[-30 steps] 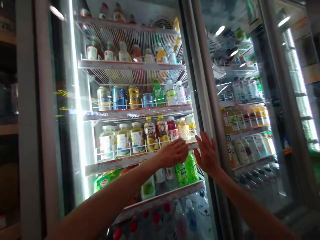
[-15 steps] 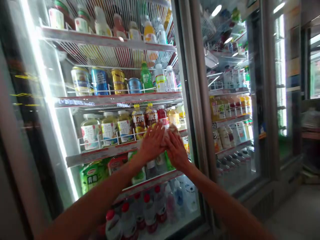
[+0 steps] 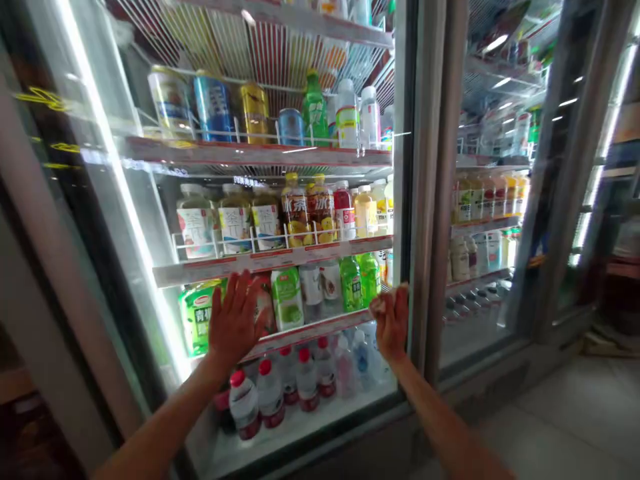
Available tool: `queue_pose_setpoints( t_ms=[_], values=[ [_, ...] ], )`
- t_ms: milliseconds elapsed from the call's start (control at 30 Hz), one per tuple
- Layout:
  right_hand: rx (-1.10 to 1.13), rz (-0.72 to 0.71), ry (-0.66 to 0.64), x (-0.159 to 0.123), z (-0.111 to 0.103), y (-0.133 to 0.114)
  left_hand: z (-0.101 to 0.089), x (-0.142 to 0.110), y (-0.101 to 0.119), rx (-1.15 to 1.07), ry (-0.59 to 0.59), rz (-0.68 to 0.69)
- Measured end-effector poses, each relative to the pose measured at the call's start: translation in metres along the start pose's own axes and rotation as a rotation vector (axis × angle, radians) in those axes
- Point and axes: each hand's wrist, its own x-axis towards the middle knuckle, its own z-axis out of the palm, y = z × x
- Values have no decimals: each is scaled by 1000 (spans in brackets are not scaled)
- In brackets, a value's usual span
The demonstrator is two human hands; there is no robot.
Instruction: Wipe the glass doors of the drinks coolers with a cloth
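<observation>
While a green pack (image 3: 193, 321) appears left of the left hand's (image 3: 233, 327) spread fingers, the right hand (image 3: 393, 328) clamps a pale wad (image 3: 379, 306).

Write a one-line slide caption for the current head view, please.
Left hand open, right hand holding a pale wad, before a lit drinks cooler.

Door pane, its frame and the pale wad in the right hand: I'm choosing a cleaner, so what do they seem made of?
Pane: probably glass, smooth and glossy; it is see-through and mirrors light streaks.
Frame: likely satin metal, from its grey colour and soft sheen; coated plastic is possible.
Wad: paper or cloth, matte and crumpled; too blurred to tell which.
</observation>
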Motion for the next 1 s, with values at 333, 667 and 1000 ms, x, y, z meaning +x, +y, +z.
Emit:
queue_pose_setpoints(
  t_ms=[333, 667, 1000],
  values=[
    [135, -94, -82, 9, 23, -84, 6, -68, 22, -49, -124, 55],
    [224, -331, -401, -33, 20, -156, -40, -159, -2, 44, -287, -124],
    [328, -667, -404, -65, 37, -226, -52, -190, -30, 92, -280, -237]
  ],
)
